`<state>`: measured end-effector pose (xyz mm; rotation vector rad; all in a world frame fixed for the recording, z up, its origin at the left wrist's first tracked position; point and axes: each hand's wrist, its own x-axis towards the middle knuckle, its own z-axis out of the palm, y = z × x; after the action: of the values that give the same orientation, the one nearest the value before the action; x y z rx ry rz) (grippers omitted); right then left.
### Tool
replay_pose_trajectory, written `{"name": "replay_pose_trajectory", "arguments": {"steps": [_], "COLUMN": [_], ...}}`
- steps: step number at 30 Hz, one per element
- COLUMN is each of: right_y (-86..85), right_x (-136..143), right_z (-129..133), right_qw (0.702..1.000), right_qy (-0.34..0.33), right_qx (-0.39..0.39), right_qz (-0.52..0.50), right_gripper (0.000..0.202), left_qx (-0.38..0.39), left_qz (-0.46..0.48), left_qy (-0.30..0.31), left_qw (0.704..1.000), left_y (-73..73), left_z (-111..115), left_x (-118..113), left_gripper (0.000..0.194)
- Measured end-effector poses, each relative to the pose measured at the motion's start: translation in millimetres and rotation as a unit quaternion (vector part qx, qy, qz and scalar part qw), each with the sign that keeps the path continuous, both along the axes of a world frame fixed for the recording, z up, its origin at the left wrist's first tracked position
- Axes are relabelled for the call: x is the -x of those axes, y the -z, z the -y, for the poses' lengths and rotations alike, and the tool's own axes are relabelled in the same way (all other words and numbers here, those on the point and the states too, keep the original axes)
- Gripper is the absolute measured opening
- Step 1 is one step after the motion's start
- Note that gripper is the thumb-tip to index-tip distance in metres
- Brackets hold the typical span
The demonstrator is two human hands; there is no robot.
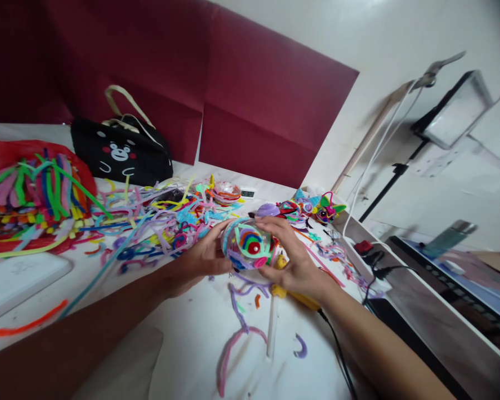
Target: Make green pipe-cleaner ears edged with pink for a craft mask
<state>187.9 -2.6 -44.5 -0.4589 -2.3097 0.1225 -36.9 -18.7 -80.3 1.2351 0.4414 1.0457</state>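
Observation:
Between both hands, at the middle of the view, is a clear rounded container (250, 244) decorated with coiled, colourful pipe cleaners and a red dot. My left hand (206, 255) grips its left side, fingers behind and thumb in front. My right hand (291, 261) closes on its right side with thumb and fingertips. Under the right hand lies a yellow glue gun (304, 300), partly hidden by the wrist, with a whitish glue stick (271, 328) pointing toward me. Pink and lilac pipe cleaners (229, 355) lie bent on the white table below.
Loose pipe cleaners (183, 222) cover the table's back left, beside a red bag (77, 161) of bundled ones. Behind stands a black tote bag (125, 153). Finished-looking decorated pieces (327, 208) sit back right. A black cord (337, 344) runs along the right forearm; a power strip (377, 272) lies right.

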Motion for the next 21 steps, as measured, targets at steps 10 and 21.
{"name": "replay_pose_trajectory", "arguments": {"steps": [10,21], "right_y": [-4.1,-5.2], "right_x": [-1.0,-0.8], "right_z": [3.0,6.2], "right_qw": [1.000,0.991], "right_qy": [-0.008,-0.017], "right_qx": [-0.011,-0.124], "right_qz": [-0.003,0.044], "right_gripper": [0.066,0.062], "left_qx": [-0.031,-0.078], "left_qz": [-0.031,0.003], "left_qy": [-0.027,-0.009], "left_qw": [0.999,0.997], "left_y": [2.7,-1.5], "left_z": [-3.7,-2.2], "left_x": [-1.9,-0.4], "left_gripper": [0.090,0.083]}}
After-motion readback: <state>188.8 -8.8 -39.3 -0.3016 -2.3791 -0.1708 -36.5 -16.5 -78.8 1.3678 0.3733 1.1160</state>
